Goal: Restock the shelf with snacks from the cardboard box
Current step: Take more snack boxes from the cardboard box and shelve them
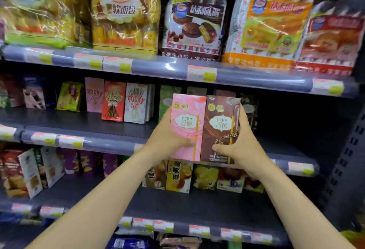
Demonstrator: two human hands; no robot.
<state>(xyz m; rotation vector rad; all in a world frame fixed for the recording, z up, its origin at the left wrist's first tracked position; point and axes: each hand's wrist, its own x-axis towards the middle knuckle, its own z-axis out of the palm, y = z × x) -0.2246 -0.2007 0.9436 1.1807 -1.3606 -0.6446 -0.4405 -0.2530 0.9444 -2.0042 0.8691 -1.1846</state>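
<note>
I hold two upright snack boxes side by side in front of the middle shelf [110,144]. My left hand [167,138] grips the pink box [187,126] from its left side, thumb across its lower front. A brown chocolate box [221,128] touches the pink one on the right, and my right hand [239,144] wraps its right edge with the thumb on its lower front. Both boxes hover at the shelf's front edge, ahead of a green box [167,100] standing further back. The cardboard box is out of view.
Three Pocky boxes [118,100] stand left of my hands on the middle shelf, whose right part is dark and bare. Large bread and pie bags [193,25] fill the top shelf. Cake boxes [178,175] sit on the lower shelf. A perforated upright [347,159] bounds the right.
</note>
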